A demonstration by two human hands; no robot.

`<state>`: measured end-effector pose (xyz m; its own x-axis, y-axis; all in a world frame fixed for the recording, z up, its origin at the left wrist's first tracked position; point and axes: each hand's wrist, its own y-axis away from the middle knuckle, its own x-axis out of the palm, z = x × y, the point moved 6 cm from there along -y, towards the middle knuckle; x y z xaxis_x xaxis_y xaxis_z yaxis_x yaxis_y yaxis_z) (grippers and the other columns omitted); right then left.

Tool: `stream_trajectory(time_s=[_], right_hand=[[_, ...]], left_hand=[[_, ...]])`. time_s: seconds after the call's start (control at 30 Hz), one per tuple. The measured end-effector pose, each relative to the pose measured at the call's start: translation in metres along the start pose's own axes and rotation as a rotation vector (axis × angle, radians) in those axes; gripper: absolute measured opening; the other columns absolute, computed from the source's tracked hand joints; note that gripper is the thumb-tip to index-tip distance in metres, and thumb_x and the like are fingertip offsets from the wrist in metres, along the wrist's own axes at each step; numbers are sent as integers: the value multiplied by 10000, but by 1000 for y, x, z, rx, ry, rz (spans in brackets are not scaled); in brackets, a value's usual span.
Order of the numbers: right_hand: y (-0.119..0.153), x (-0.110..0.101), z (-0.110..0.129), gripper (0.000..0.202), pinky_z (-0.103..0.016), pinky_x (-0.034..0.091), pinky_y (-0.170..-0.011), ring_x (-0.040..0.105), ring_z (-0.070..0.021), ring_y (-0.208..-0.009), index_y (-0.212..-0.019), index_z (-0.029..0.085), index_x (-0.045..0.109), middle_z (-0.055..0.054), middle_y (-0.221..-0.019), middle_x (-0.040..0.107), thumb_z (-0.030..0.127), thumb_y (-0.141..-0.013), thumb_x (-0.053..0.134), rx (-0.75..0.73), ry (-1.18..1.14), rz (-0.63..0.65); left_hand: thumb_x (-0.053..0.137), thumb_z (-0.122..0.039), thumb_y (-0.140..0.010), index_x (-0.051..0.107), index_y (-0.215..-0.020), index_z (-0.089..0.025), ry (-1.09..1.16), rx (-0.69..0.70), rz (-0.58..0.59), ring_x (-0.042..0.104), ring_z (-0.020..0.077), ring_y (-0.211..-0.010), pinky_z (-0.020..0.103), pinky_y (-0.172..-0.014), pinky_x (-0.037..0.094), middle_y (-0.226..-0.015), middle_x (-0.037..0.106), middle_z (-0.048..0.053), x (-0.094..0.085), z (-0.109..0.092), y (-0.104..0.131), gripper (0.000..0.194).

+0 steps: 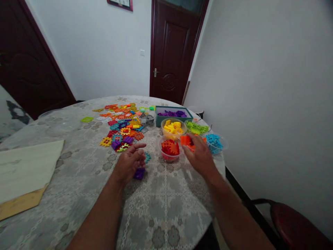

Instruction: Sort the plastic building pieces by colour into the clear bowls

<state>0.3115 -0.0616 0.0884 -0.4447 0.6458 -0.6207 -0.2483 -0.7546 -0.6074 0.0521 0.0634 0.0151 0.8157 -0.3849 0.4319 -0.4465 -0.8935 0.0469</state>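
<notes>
My right hand (199, 152) grips an orange plastic building piece (185, 140) between thumb and fingers, over a clear bowl with more orange pieces that the hand partly hides. Just left of it stands a clear bowl (170, 158) of red and orange-red pieces (170, 148). My left hand (130, 162) hovers above the table with its index finger stretched out and the other fingers loosely bent. A purple piece (139, 173) lies below the left fingers, and a teal piece (147, 157) sits just beyond them. Nothing shows in the left hand.
A mixed pile of flat interlocking pieces (125, 131) spreads beyond my left hand. Bowls hold yellow pieces (172, 127), green pieces (196, 127), blue pieces (213, 143) and grey pieces (147, 118). A green box (158, 120) contains purple pieces. Boards (28, 170) lie at left.
</notes>
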Motion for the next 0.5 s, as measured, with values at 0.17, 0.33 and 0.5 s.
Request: stream_trajectory(time_s=[0.17, 0.33, 0.5], right_hand=[[-15, -10, -56, 505, -571, 452, -1130, 578, -367, -1259, -1456, 125, 597, -212, -1327, 670, 303, -987, 545, -35, 370, -51], [-16, 7, -58, 486, -536, 452, -1132, 585, -354, -1268, -1441, 76, 616, -232, -1335, 687, 264, -1001, 529, -54, 503, 50], [-5, 1, -19, 367, -549, 446, -1166, 634, -320, -1254, -1264, 128, 733, -191, -1289, 734, 298, -1023, 513, -24, 177, -72]], left_hand=[[920, -378, -682, 713, -1061, -163, 54, 100, -179, 558, 120, -533, 225, -473, 462, -688, 639, -16, -17, -8, -6, 483], [897, -410, -694, 691, -1046, -172, 58, 108, -264, 545, 110, -550, 214, -475, 444, -686, 628, -32, -30, 2, -14, 471], [876, -408, -693, 692, -991, -179, 82, 150, -331, 565, 116, -574, 225, -480, 459, -706, 643, -24, -37, 5, -15, 418]])
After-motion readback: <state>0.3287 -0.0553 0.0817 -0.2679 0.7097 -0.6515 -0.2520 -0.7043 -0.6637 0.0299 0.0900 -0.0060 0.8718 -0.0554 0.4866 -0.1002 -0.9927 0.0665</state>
